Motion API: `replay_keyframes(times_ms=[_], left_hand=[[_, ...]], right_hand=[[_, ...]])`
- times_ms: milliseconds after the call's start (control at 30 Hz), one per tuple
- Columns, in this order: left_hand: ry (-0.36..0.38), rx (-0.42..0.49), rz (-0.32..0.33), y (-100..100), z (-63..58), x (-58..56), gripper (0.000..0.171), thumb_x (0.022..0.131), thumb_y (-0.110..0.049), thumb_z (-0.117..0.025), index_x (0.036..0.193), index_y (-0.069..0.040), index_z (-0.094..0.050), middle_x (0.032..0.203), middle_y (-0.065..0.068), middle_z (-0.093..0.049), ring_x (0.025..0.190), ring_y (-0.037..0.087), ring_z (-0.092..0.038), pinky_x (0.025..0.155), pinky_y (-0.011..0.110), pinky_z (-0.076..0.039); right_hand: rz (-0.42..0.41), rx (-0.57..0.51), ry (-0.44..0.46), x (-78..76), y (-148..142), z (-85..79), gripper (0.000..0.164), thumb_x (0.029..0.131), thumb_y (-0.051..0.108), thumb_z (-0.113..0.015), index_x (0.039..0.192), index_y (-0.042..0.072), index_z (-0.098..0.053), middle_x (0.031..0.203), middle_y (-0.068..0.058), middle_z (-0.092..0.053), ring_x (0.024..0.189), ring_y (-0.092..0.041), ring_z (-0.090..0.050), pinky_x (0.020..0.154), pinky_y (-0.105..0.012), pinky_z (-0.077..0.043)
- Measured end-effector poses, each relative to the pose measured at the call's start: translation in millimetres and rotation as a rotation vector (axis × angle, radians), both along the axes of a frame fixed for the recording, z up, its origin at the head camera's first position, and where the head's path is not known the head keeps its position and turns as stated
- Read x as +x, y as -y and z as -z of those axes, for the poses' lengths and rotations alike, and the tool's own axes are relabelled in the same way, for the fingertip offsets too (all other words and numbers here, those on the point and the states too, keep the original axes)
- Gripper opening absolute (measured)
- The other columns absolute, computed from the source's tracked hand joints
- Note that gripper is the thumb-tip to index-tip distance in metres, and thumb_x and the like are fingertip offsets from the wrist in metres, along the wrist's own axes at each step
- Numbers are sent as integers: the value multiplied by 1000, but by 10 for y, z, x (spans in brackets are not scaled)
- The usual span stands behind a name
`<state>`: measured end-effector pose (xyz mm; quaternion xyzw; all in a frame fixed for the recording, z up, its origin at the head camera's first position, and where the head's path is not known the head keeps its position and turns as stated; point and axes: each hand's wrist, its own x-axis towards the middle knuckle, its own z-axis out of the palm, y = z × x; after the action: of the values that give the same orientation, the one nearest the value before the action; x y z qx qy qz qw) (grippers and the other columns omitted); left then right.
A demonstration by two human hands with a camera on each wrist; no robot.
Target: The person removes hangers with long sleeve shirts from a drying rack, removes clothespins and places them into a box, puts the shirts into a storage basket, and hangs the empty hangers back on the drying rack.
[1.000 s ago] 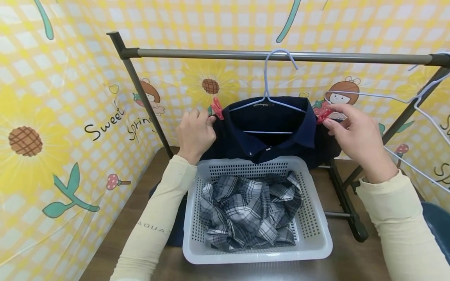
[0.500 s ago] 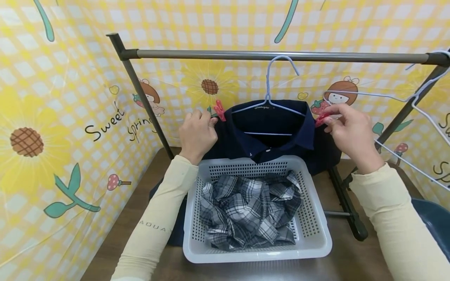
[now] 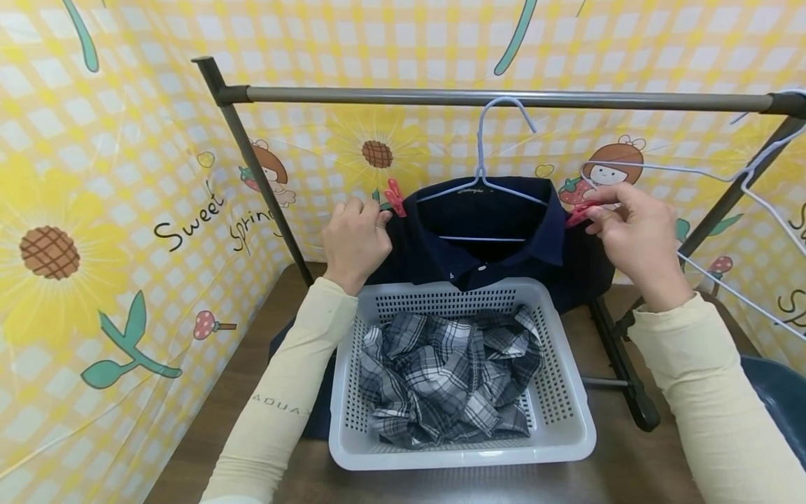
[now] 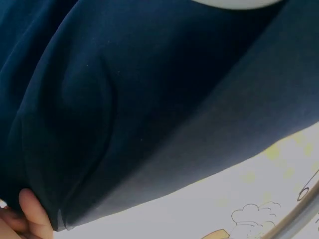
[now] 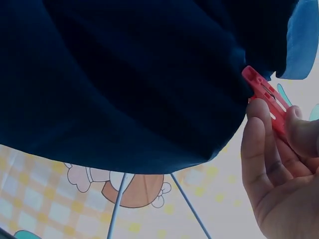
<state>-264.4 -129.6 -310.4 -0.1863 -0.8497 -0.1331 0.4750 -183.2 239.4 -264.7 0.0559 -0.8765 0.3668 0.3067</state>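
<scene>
A navy collared shirt is on a light-blue wire hanger, behind the basket. The hanger's hook overlaps the rack's bar from the front. My left hand grips the shirt at its left shoulder, beside a red clothespin clipped near the collar. At the other shoulder, my right hand pinches a second red clothespin between thumb and fingers. In the right wrist view its tip meets the shirt's edge. Dark cloth fills most of the left wrist view, where fingers hold its lower corner.
A white perforated basket with crumpled grey plaid cloth stands in front of the shirt on a brown table. Above runs the rack's metal bar. Another wire hanger hangs at the right, over a dark blue tub.
The hanger's hook has dropped slightly against the bar and shifted a little right. My right hand has moved slightly, still at the clothespin; my left keeps its hold on the shirt.
</scene>
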Motion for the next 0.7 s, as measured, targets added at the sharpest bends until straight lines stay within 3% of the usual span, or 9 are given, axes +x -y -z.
replay_keyframes(times_ms=[133, 300, 467, 567, 700], left_hand=[[7, 1, 7, 6, 8, -3, 40, 103, -23, -44, 67, -6, -52, 64, 10, -45, 52, 28, -37, 37, 40, -33], [24, -2, 0, 15, 14, -10, 32, 99, -17, -50, 70, -5, -55, 66, 11, -48, 54, 30, -39, 38, 42, -35], [28, 2, -5, 14, 10, -14, 29, 97, -15, -50, 70, -5, -55, 67, 11, -48, 54, 30, -39, 37, 42, -34], [29, 0, -6, 16, 10, -13, 34, 100, -18, -47, 69, -6, -53, 66, 10, -46, 54, 29, -37, 37, 41, -32], [38, 3, -7, 18, 18, -7, 37, 102, -22, -47, 69, -7, -52, 65, 10, -45, 54, 28, -37, 37, 40, -32]], right_hand=[[22, -49, -23, 30, -16, -27, 14, 97, 3, -65, 108, 1, -74, 91, -20, -73, 59, 15, -56, 61, -7, -42], [41, -55, 42, 103, -68, -56, 17, 99, 8, -64, 113, 4, -73, 83, -11, -73, 60, 10, -59, 61, -9, -45], [5, 0, 133, 196, -143, -49, 26, 100, 15, -64, 124, 4, -66, 86, -21, -73, 62, 15, -57, 58, -11, -42], [6, -11, 163, 275, -185, -28, 33, 100, 26, -66, 126, 6, -66, 81, -4, -74, 65, 15, -58, 56, -16, -41], [23, -93, 185, 421, -233, 25, 39, 97, 35, -68, 127, 9, -65, 92, 22, -64, 80, 9, -60, 66, -16, -44]])
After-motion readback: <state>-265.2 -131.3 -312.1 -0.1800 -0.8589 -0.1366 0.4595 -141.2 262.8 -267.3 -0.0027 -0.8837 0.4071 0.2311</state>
